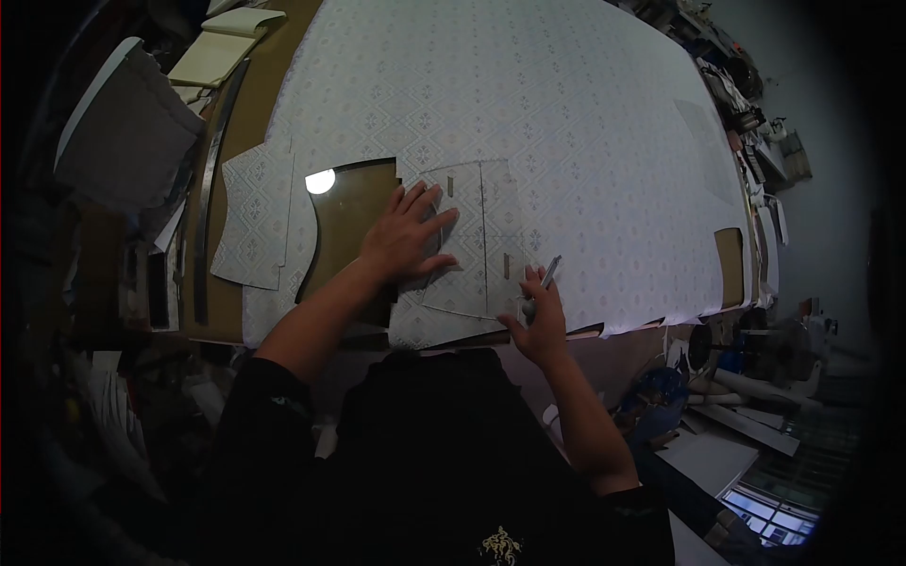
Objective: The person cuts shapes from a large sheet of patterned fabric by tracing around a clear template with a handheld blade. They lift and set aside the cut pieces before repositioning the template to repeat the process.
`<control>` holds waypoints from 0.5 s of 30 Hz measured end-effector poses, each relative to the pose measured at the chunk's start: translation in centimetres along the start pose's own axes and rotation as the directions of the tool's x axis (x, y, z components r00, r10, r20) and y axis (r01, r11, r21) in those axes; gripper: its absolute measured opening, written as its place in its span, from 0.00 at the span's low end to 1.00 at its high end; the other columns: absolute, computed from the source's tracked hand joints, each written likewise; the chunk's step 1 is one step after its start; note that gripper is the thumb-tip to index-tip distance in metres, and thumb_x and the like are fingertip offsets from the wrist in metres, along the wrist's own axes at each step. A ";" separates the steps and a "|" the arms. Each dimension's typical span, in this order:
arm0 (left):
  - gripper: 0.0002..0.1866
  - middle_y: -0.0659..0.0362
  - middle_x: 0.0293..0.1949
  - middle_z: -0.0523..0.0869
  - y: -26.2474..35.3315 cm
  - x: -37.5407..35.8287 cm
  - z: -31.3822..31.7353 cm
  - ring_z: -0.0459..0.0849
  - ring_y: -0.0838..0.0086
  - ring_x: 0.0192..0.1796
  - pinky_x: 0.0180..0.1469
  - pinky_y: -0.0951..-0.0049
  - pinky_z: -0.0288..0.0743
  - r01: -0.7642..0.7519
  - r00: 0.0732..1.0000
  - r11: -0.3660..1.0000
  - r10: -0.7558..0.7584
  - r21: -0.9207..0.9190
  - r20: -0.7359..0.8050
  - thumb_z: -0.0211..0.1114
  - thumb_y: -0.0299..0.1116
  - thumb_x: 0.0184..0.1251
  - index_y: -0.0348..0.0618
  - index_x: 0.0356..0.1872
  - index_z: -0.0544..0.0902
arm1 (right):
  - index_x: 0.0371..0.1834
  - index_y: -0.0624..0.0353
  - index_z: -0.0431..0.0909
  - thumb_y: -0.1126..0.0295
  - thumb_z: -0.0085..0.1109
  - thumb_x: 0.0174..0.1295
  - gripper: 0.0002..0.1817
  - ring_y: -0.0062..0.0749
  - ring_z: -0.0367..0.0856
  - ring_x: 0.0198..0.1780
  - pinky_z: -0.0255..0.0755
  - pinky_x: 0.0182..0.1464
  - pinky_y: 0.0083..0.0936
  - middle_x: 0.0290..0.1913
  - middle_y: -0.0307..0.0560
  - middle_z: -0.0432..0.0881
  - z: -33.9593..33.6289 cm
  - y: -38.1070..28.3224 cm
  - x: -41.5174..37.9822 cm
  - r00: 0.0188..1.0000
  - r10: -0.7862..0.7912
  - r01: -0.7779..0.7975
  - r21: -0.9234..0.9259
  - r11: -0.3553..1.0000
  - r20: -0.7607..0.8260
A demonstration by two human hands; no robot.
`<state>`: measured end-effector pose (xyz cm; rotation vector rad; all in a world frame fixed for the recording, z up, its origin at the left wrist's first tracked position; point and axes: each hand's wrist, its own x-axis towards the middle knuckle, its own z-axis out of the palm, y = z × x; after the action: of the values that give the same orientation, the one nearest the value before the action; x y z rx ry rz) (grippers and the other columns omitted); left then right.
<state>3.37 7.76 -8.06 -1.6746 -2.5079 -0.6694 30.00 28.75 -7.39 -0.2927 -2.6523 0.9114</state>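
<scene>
Patterned pale fabric (604, 170) is spread over the table. On it lies a clear template (484, 236) with dark lines and two small slots. My left hand (408, 236) rests flat on the template's left edge, fingers spread. At the template's lower right, my right hand (540, 316) holds a slim pen-like tool (551, 272) between its fingers, with the thumb near the template's lower edge. Left of my left hand, a cut-out gap shows the brown tabletop (354, 212). A cut fabric piece (255, 217) lies further left.
A long metal ruler (213, 179) lies along the table's left side, near an open notebook (226, 47). Grey material (132, 132) hangs at the far left. Tools and clutter line the right edge; a fan (774, 349) and boards (713, 457) stand lower right.
</scene>
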 end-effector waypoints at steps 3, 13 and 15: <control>0.41 0.43 0.81 0.67 0.2 0.0 -0.2 0.61 0.43 0.84 0.85 0.40 0.49 0.014 1.000 1.000 -0.014 -0.006 0.012 0.70 0.68 0.64 0.57 0.73 0.80 | 0.66 0.58 0.73 0.61 0.85 0.54 0.39 0.68 0.67 0.80 0.60 0.80 0.57 0.77 0.65 0.74 -0.6 -0.2 -0.3 0.996 -0.075 0.076 -0.032 0.997 0.039; 0.41 0.43 0.79 0.69 -0.1 -0.1 0.4 0.63 0.43 0.82 0.84 0.40 0.51 0.026 1.000 1.000 -0.026 -0.014 0.000 0.73 0.67 0.62 0.56 0.72 0.81 | 0.67 0.56 0.73 0.53 0.83 0.55 0.40 0.61 0.66 0.82 0.53 0.82 0.63 0.78 0.59 0.75 0.0 0.1 -0.4 0.996 -0.083 0.086 -0.067 0.994 0.039; 0.42 0.43 0.79 0.69 -0.1 0.0 0.3 0.64 0.43 0.82 0.84 0.40 0.52 0.004 1.000 1.000 -0.004 -0.005 -0.021 0.73 0.68 0.62 0.56 0.72 0.81 | 0.67 0.56 0.73 0.53 0.83 0.55 0.40 0.61 0.66 0.82 0.53 0.82 0.63 0.78 0.59 0.75 0.1 -0.1 -0.4 0.997 -0.068 0.069 -0.035 0.997 0.028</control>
<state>3.34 7.83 -8.37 -1.6551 -2.4983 -0.6901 30.32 28.53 -7.51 -0.1982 -2.6878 0.8522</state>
